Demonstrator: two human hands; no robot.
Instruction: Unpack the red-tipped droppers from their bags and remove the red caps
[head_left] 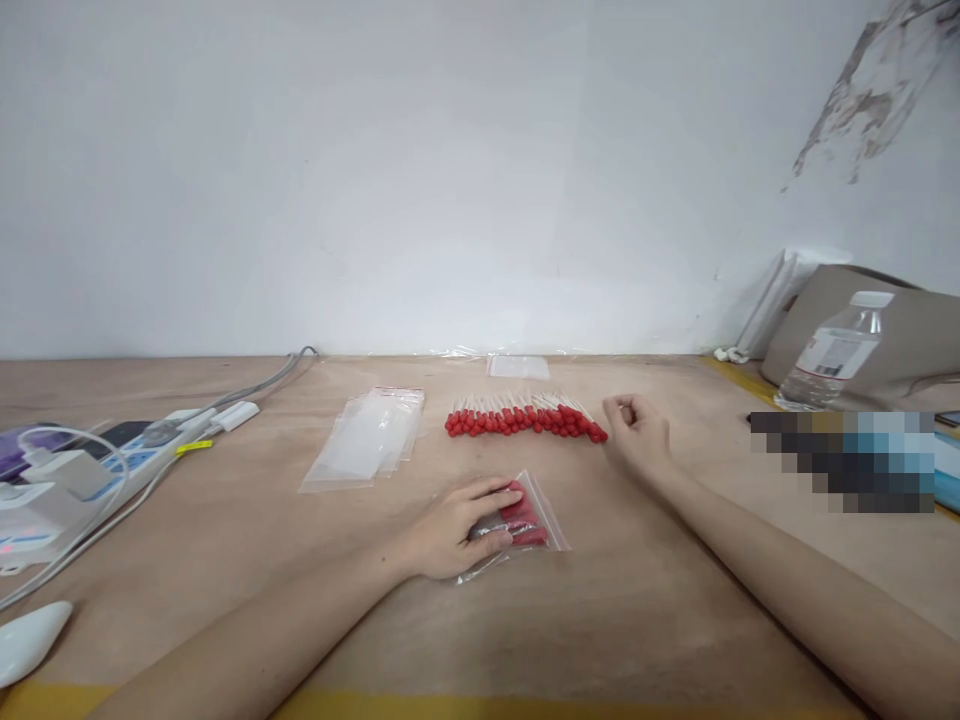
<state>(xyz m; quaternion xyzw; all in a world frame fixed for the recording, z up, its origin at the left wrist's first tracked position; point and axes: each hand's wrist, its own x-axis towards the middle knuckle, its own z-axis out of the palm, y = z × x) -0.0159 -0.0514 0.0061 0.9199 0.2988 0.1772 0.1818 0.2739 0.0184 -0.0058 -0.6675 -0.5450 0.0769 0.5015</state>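
Note:
My left hand (457,525) lies on a clear zip bag (555,530) with red contents (525,515), its fingers and thumb spread apart over the plastic. Beyond it runs a row of thin pale sticks with red heads (517,418), the heads turned toward me. At the right end of that row, my right hand (637,430) is closed with the fingers curled in. Whatever it may hold is hidden. Left of the sticks, flat clear zip bags (367,435) overlap in a fanned stack.
A small zip bag (517,367) lies near the wall. On the left are a power strip (142,455) with cables and a white mouse (34,640). A water bottle (832,350) stands at right before a grey-beige bag (911,345); a blurred patch covers items nearby.

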